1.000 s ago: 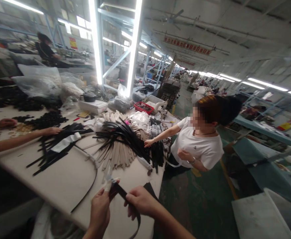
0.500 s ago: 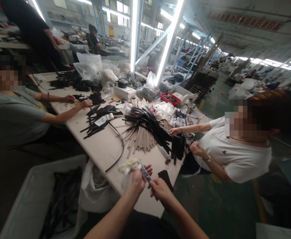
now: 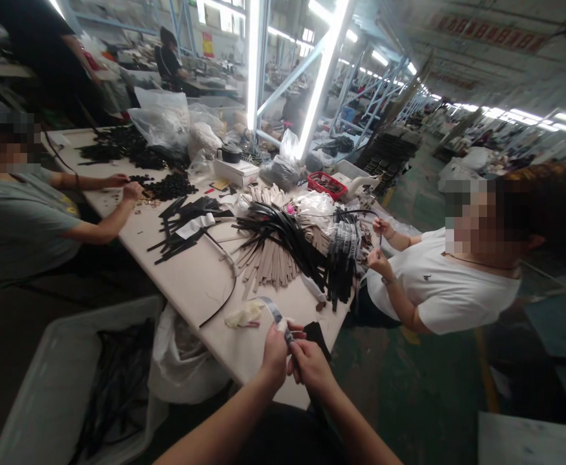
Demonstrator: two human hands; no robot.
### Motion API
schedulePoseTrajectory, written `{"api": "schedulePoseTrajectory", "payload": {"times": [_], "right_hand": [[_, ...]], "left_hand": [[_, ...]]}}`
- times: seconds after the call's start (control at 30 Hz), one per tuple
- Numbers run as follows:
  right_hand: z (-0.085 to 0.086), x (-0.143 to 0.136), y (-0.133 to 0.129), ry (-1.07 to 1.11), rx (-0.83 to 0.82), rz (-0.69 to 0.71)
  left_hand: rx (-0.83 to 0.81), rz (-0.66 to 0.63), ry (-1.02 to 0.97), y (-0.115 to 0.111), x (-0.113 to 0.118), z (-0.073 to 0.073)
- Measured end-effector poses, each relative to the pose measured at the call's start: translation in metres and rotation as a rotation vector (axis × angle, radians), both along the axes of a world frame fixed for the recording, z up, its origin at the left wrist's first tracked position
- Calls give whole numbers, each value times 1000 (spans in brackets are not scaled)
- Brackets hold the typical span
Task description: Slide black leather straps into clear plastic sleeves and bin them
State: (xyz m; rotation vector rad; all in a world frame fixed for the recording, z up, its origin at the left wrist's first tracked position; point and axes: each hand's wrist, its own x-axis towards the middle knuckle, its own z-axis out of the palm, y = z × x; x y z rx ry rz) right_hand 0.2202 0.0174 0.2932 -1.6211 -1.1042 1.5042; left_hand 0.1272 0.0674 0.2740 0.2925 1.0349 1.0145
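A grey-and-white strip [image 3: 274,311] runs up from between my hands and curves over towards the far left. My left hand [image 3: 276,352] is closed around it, thumb on top. Close beside it, my right hand [image 3: 311,367] pinches the lower end of the same strip; the fingertips of both hands nearly meet. On the table just beyond my left hand lies a crumpled cream cloth-like piece [image 3: 241,314]. A flat black piece [image 3: 318,339] rests near the table edge behind my right hand.
Beige strips [image 3: 276,268] and black strips [image 3: 293,239] are heaped on the table [image 3: 176,278]. A person [image 3: 448,284] at right holds a thin dark strip; another [image 3: 26,213] at left handles small pieces. A white bin [image 3: 45,368] stands lower left. A red basket [image 3: 326,185] sits farther back.
My hands have drawn closer together and slightly down, with the strip now arching beyond them. The cream piece lies lower on the table. The person at right has raised a thin strip.
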Motion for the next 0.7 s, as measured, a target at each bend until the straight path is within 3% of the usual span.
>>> {"api": "schedulePoseTrajectory", "payload": {"times": [0.1, 0.2, 0.27, 0.43, 0.6, 0.7], "right_hand": [[-3, 3, 0, 49, -20, 12], [-8, 8, -7, 115, -140, 30], [-12, 10, -10, 72, -129, 15], [-16, 10, -5, -92, 40, -53], [-17, 14, -9, 16, -93, -13], [-14, 14, -13, 43, -103, -13]], "left_hand": [[-35, -66, 4, -12, 4, -6], [-13, 57, -11, -8, 2, -6], [0, 89, -9, -8, 3, -6], [-41, -94, 26, -30, 13, -12], [-189, -62, -157, -3, 5, -11], [-171, -27, -117, 0, 8, -7]]}}
